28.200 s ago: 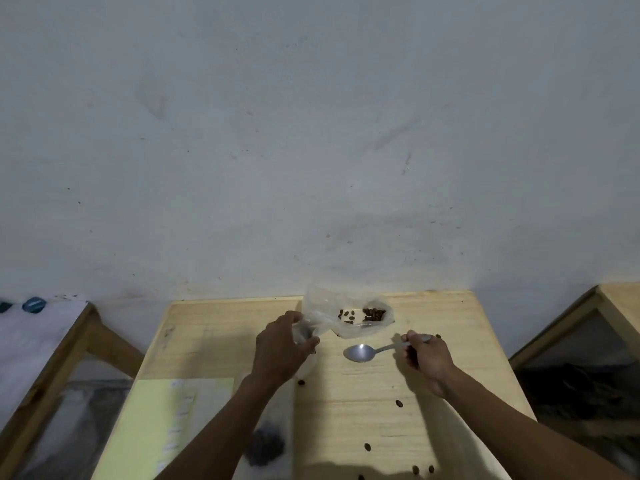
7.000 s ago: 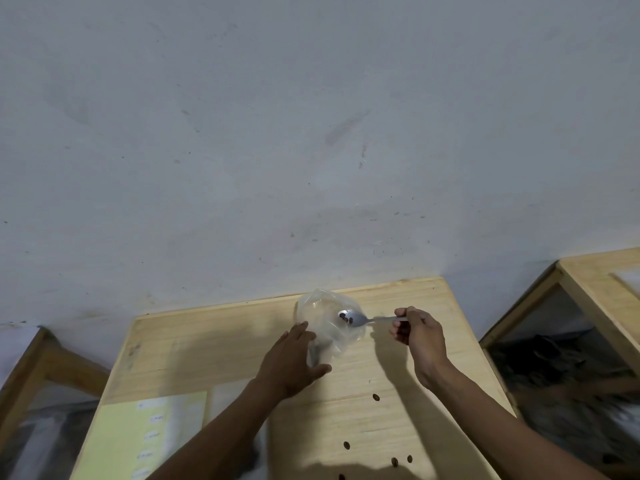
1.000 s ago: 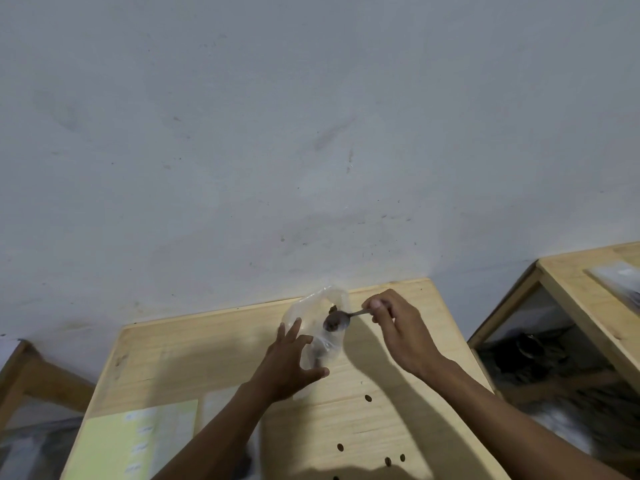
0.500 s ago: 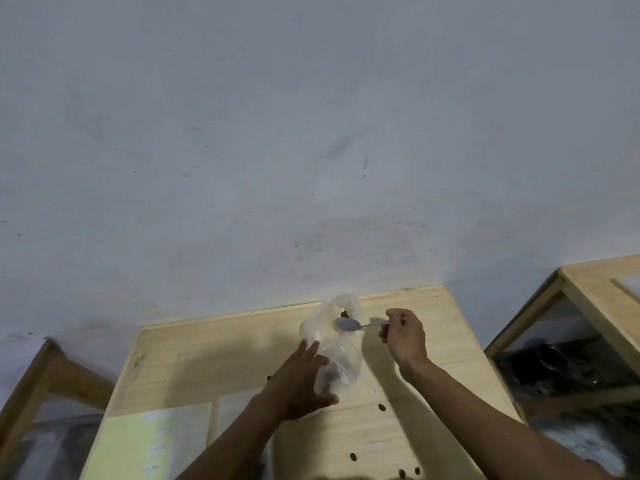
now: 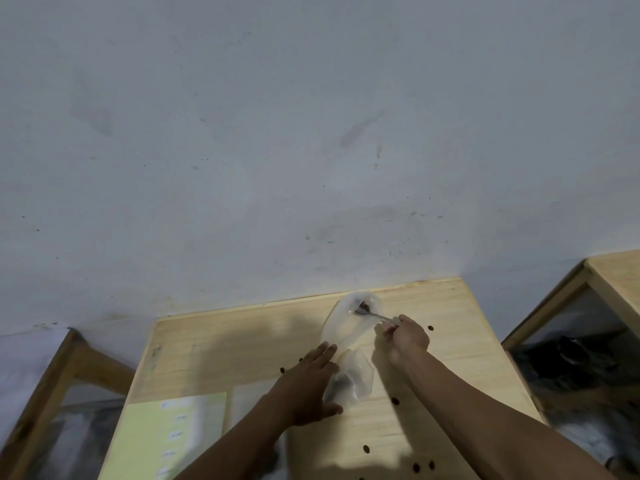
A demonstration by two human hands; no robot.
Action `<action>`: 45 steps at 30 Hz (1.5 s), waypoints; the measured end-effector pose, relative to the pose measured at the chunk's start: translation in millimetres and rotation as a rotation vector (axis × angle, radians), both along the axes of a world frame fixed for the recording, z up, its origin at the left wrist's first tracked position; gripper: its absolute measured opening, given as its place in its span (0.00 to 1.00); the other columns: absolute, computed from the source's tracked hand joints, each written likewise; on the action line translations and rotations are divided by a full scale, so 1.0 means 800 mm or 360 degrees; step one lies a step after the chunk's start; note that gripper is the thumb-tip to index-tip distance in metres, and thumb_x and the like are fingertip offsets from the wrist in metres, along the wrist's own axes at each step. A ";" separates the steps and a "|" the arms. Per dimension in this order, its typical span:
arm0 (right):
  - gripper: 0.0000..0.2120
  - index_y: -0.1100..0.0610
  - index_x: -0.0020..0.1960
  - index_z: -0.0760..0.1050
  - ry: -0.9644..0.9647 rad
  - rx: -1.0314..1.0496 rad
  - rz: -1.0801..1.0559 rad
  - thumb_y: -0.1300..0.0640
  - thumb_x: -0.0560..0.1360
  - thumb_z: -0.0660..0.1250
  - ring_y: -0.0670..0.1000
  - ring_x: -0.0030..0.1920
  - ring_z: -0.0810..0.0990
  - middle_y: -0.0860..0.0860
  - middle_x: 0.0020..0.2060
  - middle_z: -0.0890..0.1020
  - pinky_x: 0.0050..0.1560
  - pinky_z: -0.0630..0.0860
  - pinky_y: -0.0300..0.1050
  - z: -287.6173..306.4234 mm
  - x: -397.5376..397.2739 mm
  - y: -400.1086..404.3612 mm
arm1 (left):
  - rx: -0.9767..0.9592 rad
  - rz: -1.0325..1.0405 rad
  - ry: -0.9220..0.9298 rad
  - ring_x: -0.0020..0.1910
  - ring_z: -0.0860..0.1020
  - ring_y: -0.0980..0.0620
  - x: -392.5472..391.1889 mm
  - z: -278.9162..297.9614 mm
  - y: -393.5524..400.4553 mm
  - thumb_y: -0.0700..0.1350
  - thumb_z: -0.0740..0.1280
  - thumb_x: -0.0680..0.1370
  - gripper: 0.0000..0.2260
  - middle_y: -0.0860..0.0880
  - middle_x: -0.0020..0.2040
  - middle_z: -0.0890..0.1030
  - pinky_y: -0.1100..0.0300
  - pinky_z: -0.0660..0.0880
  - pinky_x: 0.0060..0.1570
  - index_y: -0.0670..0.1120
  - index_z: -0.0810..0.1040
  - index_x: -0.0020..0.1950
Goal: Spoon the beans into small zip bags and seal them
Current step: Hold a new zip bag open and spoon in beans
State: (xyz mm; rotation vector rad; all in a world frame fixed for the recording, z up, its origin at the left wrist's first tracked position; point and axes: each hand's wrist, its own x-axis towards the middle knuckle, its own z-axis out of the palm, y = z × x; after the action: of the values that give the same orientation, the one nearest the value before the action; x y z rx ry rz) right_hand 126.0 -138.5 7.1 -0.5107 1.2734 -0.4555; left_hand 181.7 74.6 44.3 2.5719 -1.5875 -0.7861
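Wooden worktop (image 5: 242,337) below a grey wall. Our left hand (image 5: 311,382) lies flat, fingers straight, steadying the zip bag (image 5: 349,341); our right hand (image 5: 407,336) pinches the spoon (image 5: 370,313), bowl inside the bag's mouth. Filling step; next we tip the beans (image 5: 362,308) in.

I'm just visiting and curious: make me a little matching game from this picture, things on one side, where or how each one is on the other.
Things:
1. spoon
2. left hand
3. loose beans
4. yellow sheet

Places or states:
A. scattered on the wooden table
B. lying at the table's near left
C. bowl inside the mouth of the clear bag, handle pinched by the right hand
D. fingers straight, against the bag's left side

Pairs: 1-C, 2-D, 3-A, 4-B
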 end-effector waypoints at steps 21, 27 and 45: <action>0.13 0.61 0.47 0.77 -0.0151 -0.0879 0.0497 0.61 0.82 0.55 0.54 0.34 0.75 0.56 0.33 0.76 0.42 0.76 0.47 0.062 -0.064 -0.029 | -0.0206 0.0411 0.0080 0.79 0.54 0.46 0.014 -0.023 -0.021 0.64 0.68 0.73 0.35 0.47 0.81 0.48 0.50 0.63 0.73 0.50 0.64 0.75; 0.13 0.62 0.46 0.77 -0.0110 -0.1374 0.0820 0.61 0.82 0.56 0.50 0.35 0.77 0.53 0.34 0.78 0.41 0.76 0.43 0.094 -0.087 -0.019 | -0.0278 0.0462 0.0112 0.78 0.56 0.48 0.013 -0.022 -0.026 0.63 0.69 0.73 0.35 0.47 0.81 0.50 0.52 0.64 0.71 0.49 0.65 0.75; 0.13 0.55 0.48 0.76 0.0274 -0.1537 0.0814 0.57 0.83 0.54 0.51 0.41 0.81 0.54 0.43 0.82 0.47 0.77 0.48 0.072 -0.063 -0.015 | -0.0269 0.0442 0.0081 0.78 0.57 0.49 0.013 -0.026 -0.019 0.65 0.68 0.72 0.36 0.50 0.81 0.52 0.51 0.64 0.73 0.52 0.63 0.75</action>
State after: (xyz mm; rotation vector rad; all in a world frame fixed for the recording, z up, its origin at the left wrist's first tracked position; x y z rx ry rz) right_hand 75.7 -150.6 64.6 -1.6715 0.9647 -0.5800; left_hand 192.2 59.3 23.4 2.5489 -1.1899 -0.6555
